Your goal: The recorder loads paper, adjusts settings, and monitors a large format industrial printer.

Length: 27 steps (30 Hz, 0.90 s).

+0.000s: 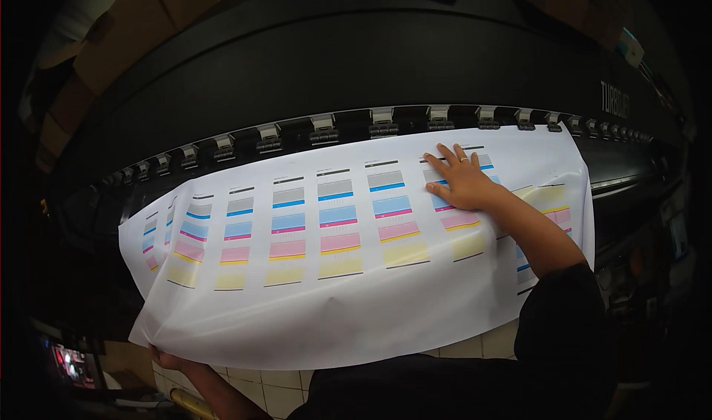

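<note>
A wide white printed sheet (415,309) drapes from the front of a large black printer (334,56). Rows of grey, blue, pink and yellow test blocks run across it. Flat on its upper right part lies my right hand (466,184), fingers spread, a ring on one finger. My left hand (169,358) grips the sheet's lower left corner from beneath, with most of its fingers hidden behind the edge. Along the left side the sheet is folded and creased, and its right edge curls over.
A row of pinch rollers (382,122) spans the printer just above the sheet's top edge. Cardboard boxes (133,34) stand at the far left. Below the sheet shows a tiled floor (282,394). A lit screen (74,364) glows at the lower left.
</note>
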Available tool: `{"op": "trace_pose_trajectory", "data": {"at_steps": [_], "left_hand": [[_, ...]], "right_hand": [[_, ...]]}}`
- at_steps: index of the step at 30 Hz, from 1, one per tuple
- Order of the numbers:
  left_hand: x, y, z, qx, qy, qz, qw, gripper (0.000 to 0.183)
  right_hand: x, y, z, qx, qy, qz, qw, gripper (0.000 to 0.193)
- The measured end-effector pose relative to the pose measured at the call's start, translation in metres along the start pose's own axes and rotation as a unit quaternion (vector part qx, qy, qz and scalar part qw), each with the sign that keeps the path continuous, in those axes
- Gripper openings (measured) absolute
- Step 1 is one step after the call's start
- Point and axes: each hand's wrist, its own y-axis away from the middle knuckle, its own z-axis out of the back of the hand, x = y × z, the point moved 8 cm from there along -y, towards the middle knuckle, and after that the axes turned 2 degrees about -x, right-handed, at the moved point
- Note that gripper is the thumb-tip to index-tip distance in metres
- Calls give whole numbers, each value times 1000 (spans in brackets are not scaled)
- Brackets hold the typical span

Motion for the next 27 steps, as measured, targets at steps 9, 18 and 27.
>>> {"op": "trace_pose_trajectory", "data": {"at_steps": [9,18,27], "left_hand": [[5,9,40,11,66,-125,990,68],[52,37,122,-40,-93,64,993,51],[-61,-117,198,-207,-240,-26,948,53]], "right_hand": [[-6,-40,-4,-238,-26,81,968,53],[94,7,-4,-32,-64,-38,997,60],[91,5,-16,-156,-23,-56,986,56]]}}
